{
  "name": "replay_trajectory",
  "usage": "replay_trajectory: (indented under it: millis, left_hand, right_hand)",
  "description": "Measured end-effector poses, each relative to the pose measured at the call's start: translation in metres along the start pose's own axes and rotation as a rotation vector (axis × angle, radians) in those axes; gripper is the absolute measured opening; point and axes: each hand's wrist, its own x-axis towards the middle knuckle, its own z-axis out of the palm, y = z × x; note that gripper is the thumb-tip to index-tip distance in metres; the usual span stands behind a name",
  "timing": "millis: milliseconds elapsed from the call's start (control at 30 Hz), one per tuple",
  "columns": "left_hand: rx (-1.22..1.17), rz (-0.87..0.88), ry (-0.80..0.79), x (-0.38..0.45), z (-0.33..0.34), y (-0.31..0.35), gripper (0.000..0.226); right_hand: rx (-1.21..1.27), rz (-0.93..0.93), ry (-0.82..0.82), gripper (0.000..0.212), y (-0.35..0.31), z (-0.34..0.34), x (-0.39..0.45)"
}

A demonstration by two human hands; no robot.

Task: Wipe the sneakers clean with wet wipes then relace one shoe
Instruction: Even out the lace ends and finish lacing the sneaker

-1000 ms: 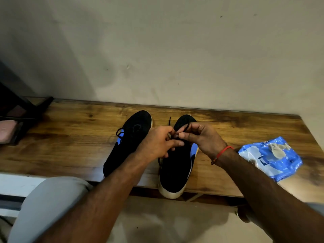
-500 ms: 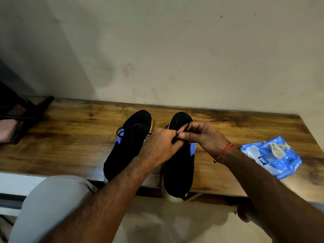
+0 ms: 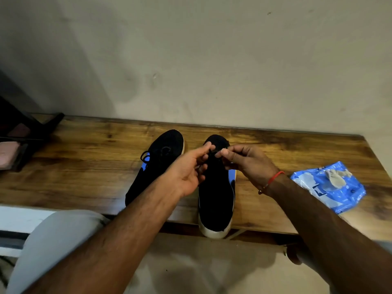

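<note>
Meanwhile, left hand (image 3: 186, 172) and right hand (image 3: 247, 164) pinch the black lace (image 3: 211, 152) over the right sneaker (image 3: 216, 198) (apparently for threading); wipes pack (image 3: 331, 187) parked aside.

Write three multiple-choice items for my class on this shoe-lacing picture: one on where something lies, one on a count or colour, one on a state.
1. Where does the blue wipes packet lie on the wooden bench?
A. to the right of both sneakers
B. between the sneakers
C. on the floor

2. How many sneakers are on the bench?
A. one
B. two
C. three

3. What are the hands doing?
A. resting flat on the bench
B. pinching the lace over the right sneaker
C. holding the packet

Answers:
1 A: the packet lies near the bench's right end, apart from the shoes.
2 B: a left sneaker and a right sneaker stand side by side.
3 B: the left hand and right hand meet with fingertips on the black lace above the right sneaker.
</note>
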Motion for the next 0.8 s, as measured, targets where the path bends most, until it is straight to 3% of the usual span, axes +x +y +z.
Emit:
replay_trajectory:
  millis: [100, 233, 500, 633, 733, 800]
  left_hand:
    - [-0.129, 0.063, 0.007, -0.003, 0.000, 0.002, 0.024]
    - [-0.189, 0.144, 0.081, -0.003, 0.006, -0.005, 0.018]
    - [0.017, 0.561, 0.160, -0.008, 0.015, -0.003, 0.012]
    - [0.154, 0.758, 0.289, -0.005, 0.008, -0.003, 0.016]
    - [0.319, 0.706, 0.412, 0.003, -0.005, 0.006, 0.014]
    - [0.396, 0.499, 0.382, -0.001, -0.006, 0.011, 0.014]
  right_hand:
    - [0.027, 0.013, -0.005, 0.015, 0.000, 0.002, -0.002]
    - [0.073, 0.019, -0.020, 0.029, 0.000, 0.000, -0.003]
    - [0.167, 0.059, 0.035, 0.027, 0.001, -0.003, -0.002]
    - [0.209, 0.075, 0.045, 0.029, -0.002, -0.003, -0.004]
    - [0.188, 0.082, 0.067, 0.028, 0.001, -0.005, -0.005]
    - [0.168, 0.085, 0.071, 0.028, 0.003, -0.004, -0.005]
